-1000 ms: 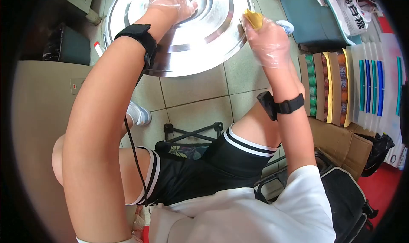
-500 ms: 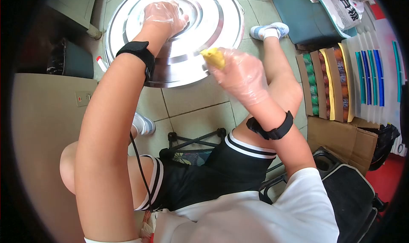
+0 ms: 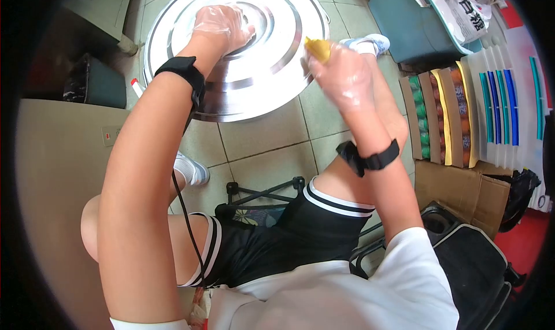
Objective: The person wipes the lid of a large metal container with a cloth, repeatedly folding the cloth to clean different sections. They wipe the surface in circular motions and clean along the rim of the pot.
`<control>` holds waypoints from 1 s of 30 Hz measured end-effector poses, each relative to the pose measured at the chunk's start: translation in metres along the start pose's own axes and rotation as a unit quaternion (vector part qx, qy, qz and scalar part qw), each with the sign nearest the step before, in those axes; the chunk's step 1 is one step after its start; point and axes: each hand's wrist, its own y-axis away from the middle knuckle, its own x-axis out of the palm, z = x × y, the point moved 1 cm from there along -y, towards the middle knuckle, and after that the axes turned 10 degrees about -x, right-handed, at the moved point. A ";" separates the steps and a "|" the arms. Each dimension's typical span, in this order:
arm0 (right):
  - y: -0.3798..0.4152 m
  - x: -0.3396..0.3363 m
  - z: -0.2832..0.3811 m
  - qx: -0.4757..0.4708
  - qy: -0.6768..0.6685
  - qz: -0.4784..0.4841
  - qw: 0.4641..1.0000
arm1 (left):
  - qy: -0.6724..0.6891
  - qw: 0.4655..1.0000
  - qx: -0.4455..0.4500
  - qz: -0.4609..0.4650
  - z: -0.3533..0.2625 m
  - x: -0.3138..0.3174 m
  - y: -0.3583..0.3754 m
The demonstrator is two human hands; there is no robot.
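Note:
A large round shiny metal lid (image 3: 254,93) with raised rings lies at the top of the head view. My left hand (image 3: 222,26), in a clear plastic glove, is closed at the lid's middle; its fingers curl down and hide whatever handle is there. In my right hand (image 3: 346,75), also gloved in clear plastic, a crumpled yellow cloth (image 3: 318,50) is pinched, partly covered by the fingers. This hand is at the lid's right rim, and whether the cloth touches the metal cannot be seen.
A blue-grey bin (image 3: 399,29) with a white printed bag (image 3: 465,12) stands at the upper right. Below it are cardboard boxes (image 3: 462,191) and a black bag-like case (image 3: 474,266). A beige cabinet (image 3: 63,185) is on the left. My legs straddle the tiled floor (image 3: 266,136).
My right hand has moved right and slightly up with the yellow cloth, out to the lid's rim. The lid has shifted slightly in view. My left hand keeps its place on it.

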 end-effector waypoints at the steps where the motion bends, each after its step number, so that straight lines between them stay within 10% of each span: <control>1: 0.011 -0.001 0.008 -0.011 -0.022 0.002 1.000 | 0.000 0.999 0.030 -0.016 0.003 0.001 -0.001; 10: 0.052 0.001 0.029 -0.066 -0.177 -0.046 0.981 | -0.048 0.997 0.058 0.002 -0.001 -0.015 0.005; 16: 0.051 0.006 0.000 0.035 -0.264 -0.093 0.959 | 0.030 0.989 -0.113 0.086 -0.021 -0.019 0.001; 30: 0.049 0.009 -0.023 0.076 -0.332 -0.175 0.924 | 0.019 0.993 0.093 -0.064 0.008 0.000 0.000</control>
